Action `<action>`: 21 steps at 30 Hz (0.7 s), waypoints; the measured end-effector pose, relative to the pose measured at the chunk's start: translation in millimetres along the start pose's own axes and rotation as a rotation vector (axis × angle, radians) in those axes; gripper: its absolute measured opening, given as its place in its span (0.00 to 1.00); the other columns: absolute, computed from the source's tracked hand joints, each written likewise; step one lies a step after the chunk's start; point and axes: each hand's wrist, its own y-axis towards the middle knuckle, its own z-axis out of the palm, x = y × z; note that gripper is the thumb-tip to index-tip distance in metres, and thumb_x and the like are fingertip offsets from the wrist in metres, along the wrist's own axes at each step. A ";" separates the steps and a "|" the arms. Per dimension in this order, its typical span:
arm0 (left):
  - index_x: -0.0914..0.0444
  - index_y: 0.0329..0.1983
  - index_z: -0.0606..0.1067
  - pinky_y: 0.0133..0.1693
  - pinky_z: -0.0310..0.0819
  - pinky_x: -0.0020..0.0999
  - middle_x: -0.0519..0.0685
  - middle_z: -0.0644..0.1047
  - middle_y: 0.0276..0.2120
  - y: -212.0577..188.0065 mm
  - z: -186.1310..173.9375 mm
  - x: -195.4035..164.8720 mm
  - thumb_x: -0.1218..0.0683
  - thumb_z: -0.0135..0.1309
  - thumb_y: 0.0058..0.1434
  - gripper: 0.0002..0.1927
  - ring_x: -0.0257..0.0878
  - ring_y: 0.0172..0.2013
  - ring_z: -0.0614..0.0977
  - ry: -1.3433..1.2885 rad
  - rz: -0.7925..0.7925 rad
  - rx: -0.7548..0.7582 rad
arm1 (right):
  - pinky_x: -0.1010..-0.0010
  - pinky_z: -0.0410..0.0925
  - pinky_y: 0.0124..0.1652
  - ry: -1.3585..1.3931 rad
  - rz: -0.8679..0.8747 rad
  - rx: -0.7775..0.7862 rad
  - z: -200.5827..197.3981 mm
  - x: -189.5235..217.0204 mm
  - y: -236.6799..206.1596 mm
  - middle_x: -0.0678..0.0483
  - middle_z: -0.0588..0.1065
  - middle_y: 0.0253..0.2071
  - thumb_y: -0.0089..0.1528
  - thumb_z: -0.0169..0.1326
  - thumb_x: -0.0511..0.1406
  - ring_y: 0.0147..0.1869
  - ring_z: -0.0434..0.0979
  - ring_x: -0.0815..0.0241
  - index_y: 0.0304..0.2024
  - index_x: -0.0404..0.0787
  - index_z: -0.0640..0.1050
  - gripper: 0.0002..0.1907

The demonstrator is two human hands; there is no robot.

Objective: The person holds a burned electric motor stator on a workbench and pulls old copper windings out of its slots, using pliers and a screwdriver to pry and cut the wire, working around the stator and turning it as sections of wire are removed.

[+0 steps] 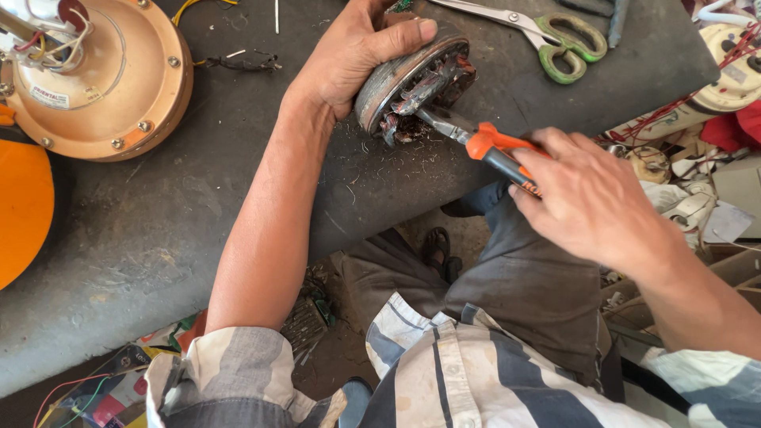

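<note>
From the head camera, the left hand (357, 51) is clamped on a motor stator (414, 87) tilted at the edge of the dark counter (158, 222), while the right hand (590, 194) grips orange-handled pliers (483, 143) biting into its windings; copper still fills most slots, so much stripping seems left.

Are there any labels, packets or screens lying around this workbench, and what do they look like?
Sticker label: on the side of the copper-coloured round fan housing at top left; small white rectangle with dark print.
Printed packet or paper: on the floor at bottom left below the bench edge; dark with coloured patches, partly hidden by wires.
Pale paper scraps: in the clutter at right; whitish, crumpled.
No screens or signs show.
</note>
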 end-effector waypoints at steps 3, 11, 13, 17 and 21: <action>0.73 0.65 0.68 0.44 0.87 0.32 0.56 0.81 0.43 -0.7 0.9 -1.5 0.50 0.69 0.61 0.36 0.37 0.39 0.87 0.053 -0.049 -0.025 | 0.54 0.74 0.45 -0.213 -0.111 -0.241 0.9 10.1 -5.8 0.35 0.73 0.55 0.56 0.56 0.39 0.51 0.77 0.42 0.52 0.34 0.79 0.24; 0.75 0.64 0.69 0.42 0.86 0.32 0.54 0.82 0.39 -2.5 5.0 -9.0 0.51 0.69 0.62 0.35 0.36 0.37 0.87 0.005 -0.061 0.030 | 0.55 0.72 0.53 -0.512 -0.151 -0.301 -15.3 25.7 -4.7 0.39 0.73 0.50 0.61 0.53 0.35 0.53 0.76 0.46 0.50 0.36 0.79 0.16; 0.75 0.64 0.69 0.41 0.85 0.32 0.54 0.82 0.38 -2.6 5.8 -8.5 0.52 0.70 0.62 0.35 0.36 0.36 0.86 0.015 -0.067 0.020 | 0.56 0.72 0.53 -0.538 -0.162 -0.259 -22.0 25.4 -1.0 0.40 0.73 0.48 0.61 0.53 0.35 0.51 0.75 0.48 0.47 0.36 0.79 0.14; 0.73 0.64 0.69 0.39 0.86 0.31 0.54 0.82 0.37 -2.1 5.3 -7.3 0.51 0.69 0.61 0.35 0.36 0.34 0.87 0.064 -0.065 -0.022 | 0.56 0.73 0.49 -0.574 -0.175 -0.180 -30.1 25.1 7.5 0.44 0.71 0.41 0.62 0.52 0.35 0.48 0.75 0.49 0.39 0.38 0.77 0.08; 0.73 0.65 0.67 0.40 0.87 0.31 0.55 0.82 0.38 -2.6 4.5 -6.1 0.51 0.69 0.61 0.36 0.37 0.35 0.87 0.021 -0.065 -0.038 | 0.56 0.73 0.35 -0.461 -0.146 -0.015 -30.3 21.6 13.2 0.43 0.69 0.37 0.64 0.48 0.33 0.40 0.75 0.47 0.44 0.34 0.76 0.10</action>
